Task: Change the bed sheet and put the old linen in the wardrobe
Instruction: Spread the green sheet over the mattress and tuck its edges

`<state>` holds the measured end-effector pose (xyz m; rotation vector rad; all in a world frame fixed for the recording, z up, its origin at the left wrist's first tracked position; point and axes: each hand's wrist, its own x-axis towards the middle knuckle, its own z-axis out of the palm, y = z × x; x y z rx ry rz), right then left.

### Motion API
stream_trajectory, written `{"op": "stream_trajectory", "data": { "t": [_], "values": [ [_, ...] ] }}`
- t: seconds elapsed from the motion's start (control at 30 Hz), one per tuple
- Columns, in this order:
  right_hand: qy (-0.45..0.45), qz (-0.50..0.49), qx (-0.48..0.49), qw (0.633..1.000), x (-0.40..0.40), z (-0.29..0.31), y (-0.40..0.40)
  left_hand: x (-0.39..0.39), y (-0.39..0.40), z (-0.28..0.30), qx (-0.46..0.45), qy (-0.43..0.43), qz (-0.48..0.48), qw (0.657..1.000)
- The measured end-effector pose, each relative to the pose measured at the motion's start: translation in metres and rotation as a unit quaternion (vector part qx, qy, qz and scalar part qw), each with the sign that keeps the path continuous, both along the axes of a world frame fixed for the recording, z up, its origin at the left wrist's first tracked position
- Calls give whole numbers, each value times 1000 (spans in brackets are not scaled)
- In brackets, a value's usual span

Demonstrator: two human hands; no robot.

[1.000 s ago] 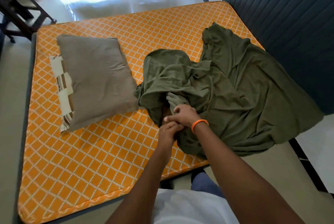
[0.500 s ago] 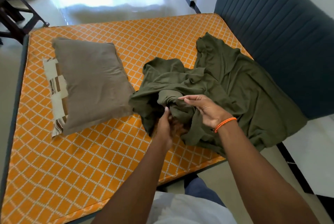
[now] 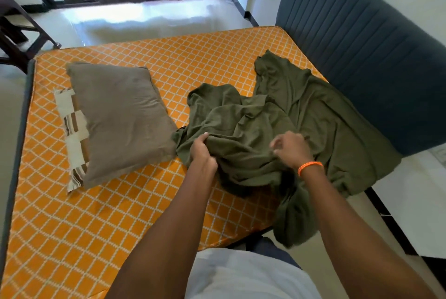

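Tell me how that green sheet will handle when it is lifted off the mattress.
The green sheet is probably floppy: it lies in soft folds and one end hangs limp past the mattress edge. It likely bunches easily, as under the left hand. It may drag, being spread wide toward the headboard.
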<state>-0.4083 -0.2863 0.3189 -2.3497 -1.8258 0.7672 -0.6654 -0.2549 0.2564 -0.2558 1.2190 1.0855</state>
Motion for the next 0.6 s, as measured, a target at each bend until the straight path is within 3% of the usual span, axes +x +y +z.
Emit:
{"op": "stream_trajectory", "data": {
  "t": [0.1,0.17,0.27,0.37,0.47,0.6],
  "values": [
    [232,92,-62,966,-57,-9,-26,-2,-20,3,0,19,2,1000],
    [189,149,-71,968,-95,-21,-40,3,-40,25,34,5,-25,999],
    [130,109,37,985,-135,-46,-55,7,-63,41,135,20,-60,989],
    [178,71,149,970,-149,-44,-53,-3,-73,48,240,83,-106,961],
    [260,1,175,950,-146,-19,-35,-20,-78,55,333,132,-120,926],
    [427,-69,140,891,-153,44,-15,-31,-77,58,193,202,-21,960]
  ]
}}
